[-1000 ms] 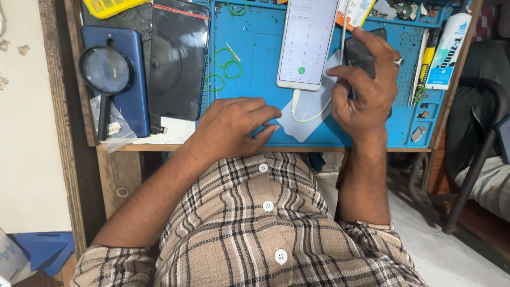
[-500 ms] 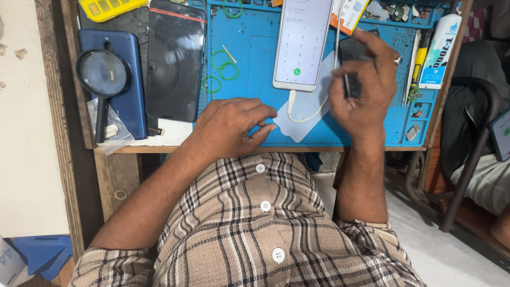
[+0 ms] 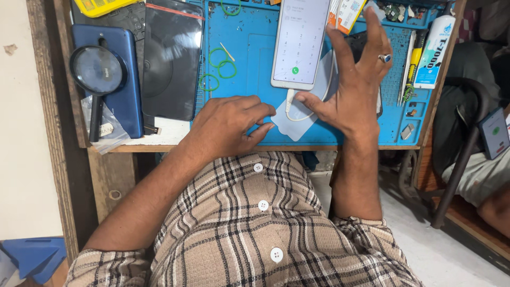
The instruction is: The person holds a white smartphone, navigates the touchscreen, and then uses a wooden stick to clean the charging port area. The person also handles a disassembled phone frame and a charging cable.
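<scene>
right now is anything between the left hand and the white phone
Nothing visible. The left hand rests flat on the blue mat, and only bare mat and the white cable lie between it and the white phone.

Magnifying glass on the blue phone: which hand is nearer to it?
Left. The left hand rests on the blue mat, right of the magnifying glass; the right hand lies farther right, past the white phone.

A magnifying glass (image 3: 98, 72) lies on a blue phone (image 3: 123, 101) beside green rings (image 3: 219, 66).
</scene>
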